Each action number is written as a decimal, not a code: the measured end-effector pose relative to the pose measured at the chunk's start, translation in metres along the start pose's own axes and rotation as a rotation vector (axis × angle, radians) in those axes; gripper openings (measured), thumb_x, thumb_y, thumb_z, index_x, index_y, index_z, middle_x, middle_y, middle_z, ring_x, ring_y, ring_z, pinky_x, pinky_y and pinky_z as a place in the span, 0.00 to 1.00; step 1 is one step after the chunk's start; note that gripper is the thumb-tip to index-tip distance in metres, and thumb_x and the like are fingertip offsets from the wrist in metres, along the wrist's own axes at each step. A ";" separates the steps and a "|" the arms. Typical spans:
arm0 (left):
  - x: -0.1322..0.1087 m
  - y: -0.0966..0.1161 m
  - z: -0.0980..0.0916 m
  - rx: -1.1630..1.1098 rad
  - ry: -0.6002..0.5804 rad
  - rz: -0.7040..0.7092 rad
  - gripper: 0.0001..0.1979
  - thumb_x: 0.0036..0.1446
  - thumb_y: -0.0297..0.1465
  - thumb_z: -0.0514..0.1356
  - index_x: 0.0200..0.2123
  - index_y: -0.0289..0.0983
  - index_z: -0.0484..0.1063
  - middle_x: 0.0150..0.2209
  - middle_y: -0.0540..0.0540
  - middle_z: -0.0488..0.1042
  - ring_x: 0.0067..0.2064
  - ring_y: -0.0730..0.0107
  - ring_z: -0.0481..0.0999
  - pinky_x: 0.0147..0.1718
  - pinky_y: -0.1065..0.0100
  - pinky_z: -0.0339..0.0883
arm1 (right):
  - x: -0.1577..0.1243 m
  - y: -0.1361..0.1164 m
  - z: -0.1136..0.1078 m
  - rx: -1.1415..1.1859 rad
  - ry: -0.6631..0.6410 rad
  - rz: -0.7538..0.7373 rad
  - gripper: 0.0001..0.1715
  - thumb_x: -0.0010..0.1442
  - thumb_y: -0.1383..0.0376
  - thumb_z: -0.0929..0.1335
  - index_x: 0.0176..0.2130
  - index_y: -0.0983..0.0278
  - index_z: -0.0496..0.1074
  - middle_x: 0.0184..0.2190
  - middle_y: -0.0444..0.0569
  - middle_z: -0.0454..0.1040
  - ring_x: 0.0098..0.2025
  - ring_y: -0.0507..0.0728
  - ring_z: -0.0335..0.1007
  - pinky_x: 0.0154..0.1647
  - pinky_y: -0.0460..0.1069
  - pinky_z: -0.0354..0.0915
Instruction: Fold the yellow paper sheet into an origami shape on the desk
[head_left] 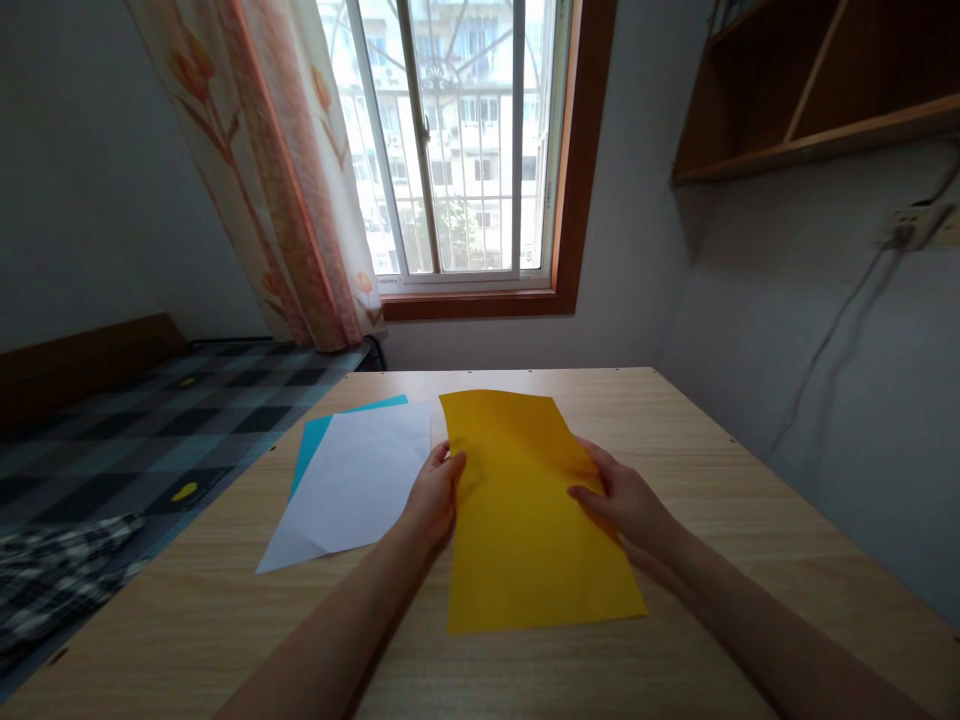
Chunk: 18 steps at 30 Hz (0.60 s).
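Note:
A yellow sheet of paper (525,520) lies on the wooden table (675,420), its far half lifted slightly. My left hand (435,495) grips its left edge, fingers curled over the paper. My right hand (626,500) holds the right edge, thumb on top and fingers under the sheet. To the left lies a white sheet (352,485) on top of a blue sheet (319,440), of which only a strip shows.
A bed with a dark checked cover (150,430) stands left of the table. A window (450,140) with a patterned curtain (285,180) is straight ahead. A wooden shelf (810,90) hangs at the upper right, above a wall socket with a cable (911,225).

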<state>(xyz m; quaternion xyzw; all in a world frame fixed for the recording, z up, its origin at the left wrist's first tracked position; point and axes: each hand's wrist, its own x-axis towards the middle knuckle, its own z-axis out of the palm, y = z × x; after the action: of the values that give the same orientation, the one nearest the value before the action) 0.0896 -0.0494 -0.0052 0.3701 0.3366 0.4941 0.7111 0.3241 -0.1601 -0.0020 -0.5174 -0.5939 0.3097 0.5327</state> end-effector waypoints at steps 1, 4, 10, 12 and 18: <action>0.001 0.001 -0.001 -0.005 0.005 0.000 0.19 0.48 0.25 0.62 0.45 0.40 0.67 0.39 0.46 0.79 0.36 0.64 0.80 0.38 0.62 0.76 | 0.001 0.002 0.000 0.091 -0.027 0.048 0.32 0.52 0.64 0.72 0.57 0.59 0.68 0.53 0.51 0.74 0.51 0.63 0.72 0.51 0.57 0.69; 0.004 0.003 -0.005 -0.003 0.008 -0.010 0.19 0.48 0.24 0.62 0.46 0.40 0.67 0.39 0.46 0.78 0.36 0.64 0.80 0.38 0.62 0.76 | 0.002 0.007 0.000 0.283 -0.123 0.172 0.23 0.53 0.61 0.72 0.48 0.63 0.74 0.44 0.52 0.79 0.42 0.62 0.76 0.41 0.54 0.72; 0.004 0.003 -0.005 -0.010 -0.008 -0.010 0.19 0.48 0.23 0.62 0.45 0.39 0.68 0.40 0.45 0.79 0.38 0.64 0.80 0.41 0.63 0.75 | 0.000 0.009 0.002 -0.006 -0.079 0.068 0.20 0.58 0.67 0.66 0.50 0.59 0.75 0.44 0.49 0.79 0.42 0.61 0.76 0.43 0.57 0.71; 0.004 0.002 -0.006 -0.011 -0.008 0.001 0.19 0.48 0.24 0.62 0.45 0.39 0.68 0.39 0.45 0.79 0.38 0.64 0.80 0.41 0.63 0.75 | -0.001 0.007 0.001 -0.210 -0.059 -0.057 0.24 0.57 0.70 0.64 0.51 0.56 0.75 0.47 0.47 0.78 0.46 0.62 0.75 0.48 0.58 0.70; 0.008 0.003 -0.006 -0.002 0.029 0.016 0.16 0.48 0.23 0.62 0.43 0.37 0.69 0.34 0.46 0.79 0.32 0.65 0.80 0.34 0.65 0.75 | -0.004 0.004 -0.001 -0.501 -0.124 -0.269 0.33 0.58 0.73 0.62 0.58 0.49 0.68 0.57 0.41 0.70 0.57 0.59 0.69 0.60 0.58 0.64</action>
<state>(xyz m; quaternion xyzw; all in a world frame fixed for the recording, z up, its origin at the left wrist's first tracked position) 0.0852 -0.0399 -0.0070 0.3647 0.3434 0.5053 0.7027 0.3257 -0.1633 -0.0065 -0.5296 -0.7465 0.1110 0.3872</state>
